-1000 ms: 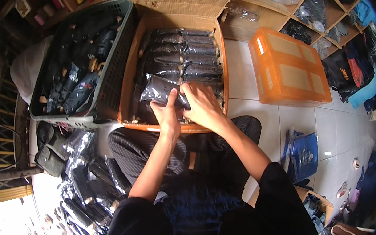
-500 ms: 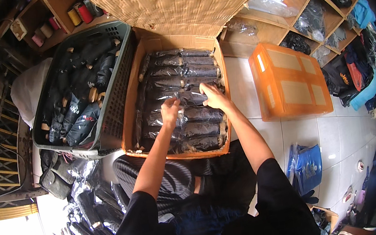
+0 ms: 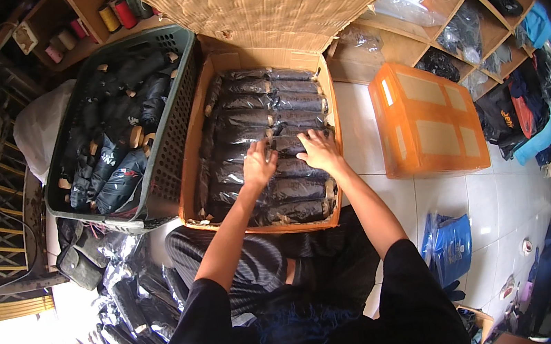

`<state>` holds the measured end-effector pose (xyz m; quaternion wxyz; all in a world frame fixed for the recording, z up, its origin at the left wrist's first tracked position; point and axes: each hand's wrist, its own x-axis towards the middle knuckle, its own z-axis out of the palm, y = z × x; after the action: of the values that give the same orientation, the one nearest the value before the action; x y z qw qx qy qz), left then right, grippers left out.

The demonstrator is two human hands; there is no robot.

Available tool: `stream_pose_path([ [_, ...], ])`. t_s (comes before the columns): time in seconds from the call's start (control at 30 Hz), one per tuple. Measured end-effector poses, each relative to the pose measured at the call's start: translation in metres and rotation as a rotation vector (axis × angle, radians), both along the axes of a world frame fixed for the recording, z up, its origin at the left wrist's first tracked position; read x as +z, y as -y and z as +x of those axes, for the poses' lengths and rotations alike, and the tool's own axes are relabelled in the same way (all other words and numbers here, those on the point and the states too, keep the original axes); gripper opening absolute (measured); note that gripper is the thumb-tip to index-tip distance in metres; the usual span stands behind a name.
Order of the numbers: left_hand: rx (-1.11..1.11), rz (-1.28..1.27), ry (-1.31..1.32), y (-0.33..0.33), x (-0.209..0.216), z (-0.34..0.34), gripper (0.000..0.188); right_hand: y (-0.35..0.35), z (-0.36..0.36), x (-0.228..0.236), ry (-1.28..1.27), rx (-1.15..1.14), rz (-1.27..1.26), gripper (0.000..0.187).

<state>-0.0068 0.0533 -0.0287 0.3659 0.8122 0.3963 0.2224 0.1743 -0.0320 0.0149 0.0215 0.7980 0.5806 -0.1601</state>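
Black packs (image 3: 247, 118) lie in the carton (image 3: 267, 55) in two columns, long axes left to right, beneath the left hand (image 3: 259, 166), its fingers slightly spread near the midline, and the equally near right hand (image 3: 319, 151), its fingers spread wider on the right column.

The person wears a black T-shirt (image 3: 388, 338) with short, loose sleeves (image 3: 408, 280) and a blue line-drawn print (image 3: 292, 323) on the front, and dark trousers (image 3: 250, 269) with thin pale stripes. The left hand (image 3: 260, 165), right hand (image 3: 319, 150) and forearms (image 3: 227, 237) are bare.
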Motion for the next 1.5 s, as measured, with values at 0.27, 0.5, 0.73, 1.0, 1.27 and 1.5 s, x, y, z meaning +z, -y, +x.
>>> stream_pose_path([
  [0.27,-0.36,0.275,-0.546,0.03,0.01,-0.009,0.063,0.043,-0.036,0.0,0.116,-0.014,0.069,0.076],
  [0.5,-0.308,0.273,-0.514,0.045,0.037,-0.054,0.058,0.048,-0.058,-0.014,0.182,-0.057,0.21,0.072],
  [0.73,0.279,0.433,0.212,0.118,0.103,-0.214,0.02,0.102,-0.116,0.012,-0.091,0.061,0.491,0.058],
  [1.0,0.71,-0.133,-0.686,0.134,-0.049,-0.407,0.065,0.113,-0.149,0.005,-0.126,0.181,0.646,0.043],
  [1.27,0.863,-0.301,-0.6,0.121,-0.036,-0.414,0.071,0.122,-0.148,0.017,-0.13,0.177,0.718,0.038],
  [1.5,0.942,-0.383,0.234,0.152,0.104,-0.416,0.033,0.14,-0.186,0.05,-0.423,0.155,0.784,0.031],
])
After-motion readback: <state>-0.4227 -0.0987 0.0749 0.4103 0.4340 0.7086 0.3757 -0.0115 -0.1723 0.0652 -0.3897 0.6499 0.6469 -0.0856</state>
